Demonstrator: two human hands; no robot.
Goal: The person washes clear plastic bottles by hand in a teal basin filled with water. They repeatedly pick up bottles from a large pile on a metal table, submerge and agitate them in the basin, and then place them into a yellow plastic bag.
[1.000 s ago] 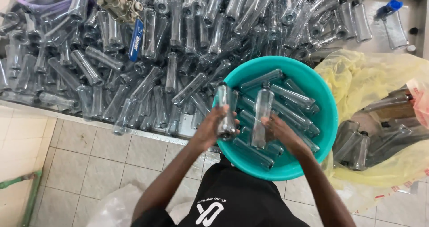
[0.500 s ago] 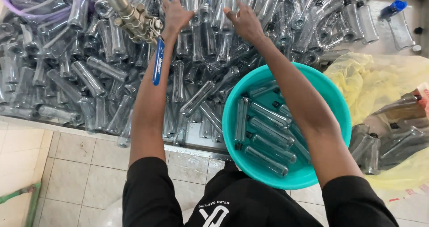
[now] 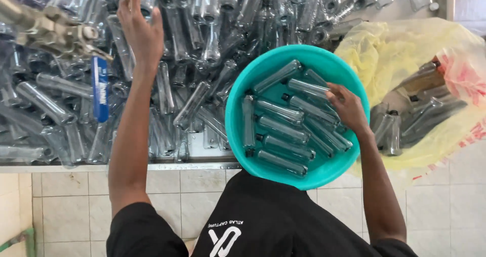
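Observation:
My left hand is raised over a big pile of clear plastic bottles in a steel trough, fingers apart and holding nothing. A teal round basin sits at the trough's front edge against my body, with several clear bottles lying in it. My right hand is inside the basin near its right rim. Its fingers are curled on the end of a clear bottle that lies on top of the others.
A metal tap juts in at the upper left above a blue strip. On the right, a yellow plastic bag holds more bottles. The trough's steel edge runs above a white tiled wall.
Both hands were in the basin a second ago, then reached into the pile. Now my right hand is back in the basin, while my left stays over the pile.

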